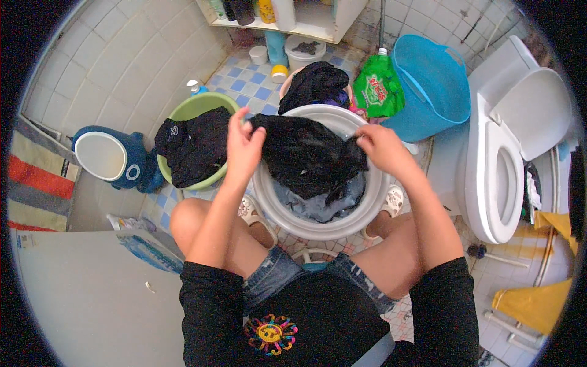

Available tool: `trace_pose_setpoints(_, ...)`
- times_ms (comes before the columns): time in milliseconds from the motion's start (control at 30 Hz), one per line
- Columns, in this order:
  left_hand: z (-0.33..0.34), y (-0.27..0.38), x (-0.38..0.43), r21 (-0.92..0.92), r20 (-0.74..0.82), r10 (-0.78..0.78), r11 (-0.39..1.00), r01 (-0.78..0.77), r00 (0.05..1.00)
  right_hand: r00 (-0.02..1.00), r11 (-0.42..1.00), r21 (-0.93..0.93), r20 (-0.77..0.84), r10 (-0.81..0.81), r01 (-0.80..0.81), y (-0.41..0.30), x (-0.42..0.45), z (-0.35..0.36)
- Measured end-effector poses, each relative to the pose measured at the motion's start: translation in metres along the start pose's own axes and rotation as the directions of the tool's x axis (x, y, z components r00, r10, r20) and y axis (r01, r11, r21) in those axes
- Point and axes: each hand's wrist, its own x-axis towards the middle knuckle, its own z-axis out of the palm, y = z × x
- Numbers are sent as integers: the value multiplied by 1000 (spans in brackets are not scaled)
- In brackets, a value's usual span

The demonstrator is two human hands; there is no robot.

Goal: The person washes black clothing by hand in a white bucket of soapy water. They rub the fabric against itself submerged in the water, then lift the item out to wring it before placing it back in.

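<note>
A wet black garment is stretched between my two hands above a pale grey-white basin of cloudy water. My left hand is at the garment's upper left corner, thumb against the cloth; the exact grip is partly hidden. With thumb and fingers, my right hand pinches the garment's right edge over the basin's rim. The lower part of the cloth hangs down to the water. To the left, a green basin holds more black clothing, one piece bearing a small white print.
Behind the basin, a pink tub holds dark clothes. A green detergent pouch and a blue flexible bucket stand at right, beside a toilet. A dark blue potty-like seat is at left. A shelf holds bottles.
</note>
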Motion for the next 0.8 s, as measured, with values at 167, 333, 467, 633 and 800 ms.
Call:
trace_pose_setpoints(167,28,-3,-29,98,405,-99,993,65,909,970,956,182,-116,-214,232,-27,1,32)
trace_pose_setpoints(333,44,35,-35,250,541,-167,968,32,824,990,919,369,-31,-135,137,-39,8,54)
trace_pose_setpoints(467,39,39,-17,300,281,93,937,-179,955,997,909,412,-11,-71,69,-32,9,49)
trace_pose_setpoints(633,21,2,-10,499,527,82,776,-385,846,997,745,665,-6,71,-49,-37,-1,20)
trace_pose_setpoints(800,27,-51,-12,478,550,63,794,-376,833,983,697,696,-162,-81,172,-31,-9,0)
